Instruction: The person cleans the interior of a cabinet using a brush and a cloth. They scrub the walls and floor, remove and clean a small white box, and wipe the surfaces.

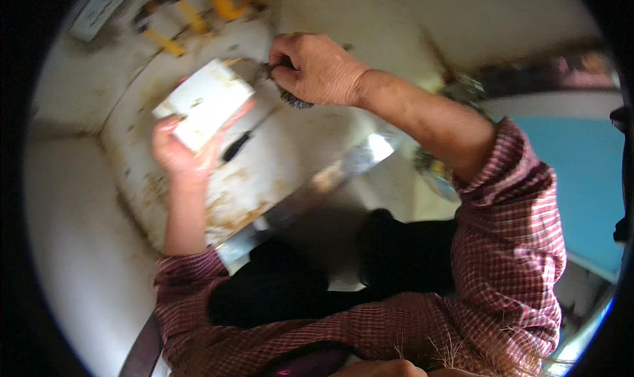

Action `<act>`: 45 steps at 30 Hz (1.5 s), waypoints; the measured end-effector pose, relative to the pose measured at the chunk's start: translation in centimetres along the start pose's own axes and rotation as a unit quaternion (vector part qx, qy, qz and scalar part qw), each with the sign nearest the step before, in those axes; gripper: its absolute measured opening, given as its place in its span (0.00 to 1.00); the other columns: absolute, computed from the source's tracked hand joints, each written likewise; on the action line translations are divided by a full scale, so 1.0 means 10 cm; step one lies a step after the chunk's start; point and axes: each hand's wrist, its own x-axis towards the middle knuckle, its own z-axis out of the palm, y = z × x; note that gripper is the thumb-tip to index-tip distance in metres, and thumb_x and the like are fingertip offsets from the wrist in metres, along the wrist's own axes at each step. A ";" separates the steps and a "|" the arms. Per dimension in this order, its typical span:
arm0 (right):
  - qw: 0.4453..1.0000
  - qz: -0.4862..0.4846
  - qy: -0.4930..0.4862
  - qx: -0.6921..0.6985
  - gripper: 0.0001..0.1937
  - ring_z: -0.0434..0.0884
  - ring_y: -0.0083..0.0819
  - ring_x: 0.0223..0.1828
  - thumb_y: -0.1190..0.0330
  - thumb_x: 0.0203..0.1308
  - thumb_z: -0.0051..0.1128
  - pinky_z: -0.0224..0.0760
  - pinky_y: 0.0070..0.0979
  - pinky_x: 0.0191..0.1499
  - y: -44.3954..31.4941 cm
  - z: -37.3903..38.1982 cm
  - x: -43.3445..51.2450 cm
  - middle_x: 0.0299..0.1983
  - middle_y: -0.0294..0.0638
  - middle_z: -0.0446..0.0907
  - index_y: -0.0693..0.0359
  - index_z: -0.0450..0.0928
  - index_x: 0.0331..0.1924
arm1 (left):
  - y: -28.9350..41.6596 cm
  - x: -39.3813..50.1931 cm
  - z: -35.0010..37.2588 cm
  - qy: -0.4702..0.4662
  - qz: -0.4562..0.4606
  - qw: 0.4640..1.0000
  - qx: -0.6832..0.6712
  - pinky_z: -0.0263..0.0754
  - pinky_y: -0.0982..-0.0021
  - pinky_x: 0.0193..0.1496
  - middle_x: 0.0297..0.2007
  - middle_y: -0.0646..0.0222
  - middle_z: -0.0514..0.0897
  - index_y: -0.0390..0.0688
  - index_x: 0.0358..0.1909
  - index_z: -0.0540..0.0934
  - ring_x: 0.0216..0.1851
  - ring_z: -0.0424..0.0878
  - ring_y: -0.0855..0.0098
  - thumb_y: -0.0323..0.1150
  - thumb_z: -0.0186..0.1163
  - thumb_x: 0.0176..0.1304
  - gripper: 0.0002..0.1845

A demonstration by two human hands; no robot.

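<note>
My left hand (pixel 185 149) grips a white rectangular block or box (pixel 210 104) with brownish smears, its thumb at the near left edge and fingers behind it. To its right, my right hand (pixel 317 69) is closed with thumb and forefinger pinched on a small dark thing (pixel 270 70), too blurred to name. A dark bristly object (pixel 295 99) shows below the fingers; whether they hold it cannot be told. A thin brownish strand (pixel 240 60) runs between the block and the right fingertips. A black-handled screwdriver (pixel 237 146) lies on the stained white worktop (pixel 282 154) beneath.
Yellow-handled tools (pixel 166 42) and an orange-yellow ring (pixel 233 0) sit at the back left. A pale box with writing (pixel 101 10) is at the far left corner. A shiny metal edge (pixel 342 171) borders the worktop's near side. Pale walls rise at the left.
</note>
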 end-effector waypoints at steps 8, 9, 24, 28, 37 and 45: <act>0.943 0.244 0.102 0.203 0.08 0.85 0.28 0.34 0.67 0.71 0.44 0.78 0.21 0.26 -0.07 -2.18 -2.86 0.40 0.43 0.80 0.61 0.66 0.46 | -0.17 0.05 0.15 0.138 -0.031 0.988 0.065 0.42 0.21 0.68 0.66 0.53 0.67 0.41 0.66 0.68 0.70 0.59 0.42 0.38 0.59 0.47 0.39; 0.899 0.328 0.150 0.250 0.06 0.85 0.29 0.26 0.67 0.72 0.42 0.72 0.18 0.15 -0.05 -2.19 -3.26 0.39 0.46 0.81 0.58 0.64 0.46 | -0.15 0.06 0.15 0.147 -0.027 0.986 0.076 0.42 0.21 0.68 0.67 0.53 0.66 0.41 0.67 0.67 0.70 0.58 0.42 0.37 0.58 0.48 0.38; 0.509 0.826 0.242 -0.016 0.21 0.83 0.35 0.31 0.70 0.53 0.64 0.79 0.36 0.28 0.96 0.24 -7.08 0.33 0.48 0.81 0.60 0.71 0.51 | -0.10 0.01 0.40 0.168 -0.057 0.975 0.137 0.44 0.23 0.68 0.67 0.60 0.69 0.42 0.64 0.70 0.72 0.59 0.49 0.39 0.57 0.49 0.36; 0.518 0.841 0.138 -0.074 0.17 0.81 0.33 0.30 0.70 0.54 0.63 0.77 0.34 0.28 1.06 0.61 -7.16 0.32 0.46 0.80 0.60 0.72 0.48 | -0.10 -0.04 0.38 0.130 -0.067 0.979 0.144 0.47 0.24 0.67 0.64 0.54 0.71 0.45 0.61 0.73 0.68 0.62 0.40 0.42 0.58 0.44 0.36; 0.536 0.837 0.014 -0.108 0.10 0.76 0.29 0.27 0.70 0.56 0.58 0.71 0.29 0.28 0.97 0.01 -7.24 0.28 0.43 0.77 0.61 0.73 0.41 | -0.11 -0.07 0.43 0.119 -0.056 0.986 0.101 0.47 0.25 0.68 0.64 0.47 0.69 0.44 0.57 0.74 0.69 0.60 0.37 0.41 0.60 0.42 0.34; 0.676 0.714 -0.061 -0.170 0.05 0.72 0.25 0.24 0.70 0.58 0.54 0.65 0.25 0.28 0.37 -1.80 -5.57 0.25 0.41 0.74 0.62 0.74 0.35 | -0.03 -0.07 0.35 0.111 -0.020 0.990 0.081 0.48 0.22 0.65 0.66 0.47 0.63 0.49 0.64 0.67 0.68 0.59 0.35 0.43 0.61 0.49 0.36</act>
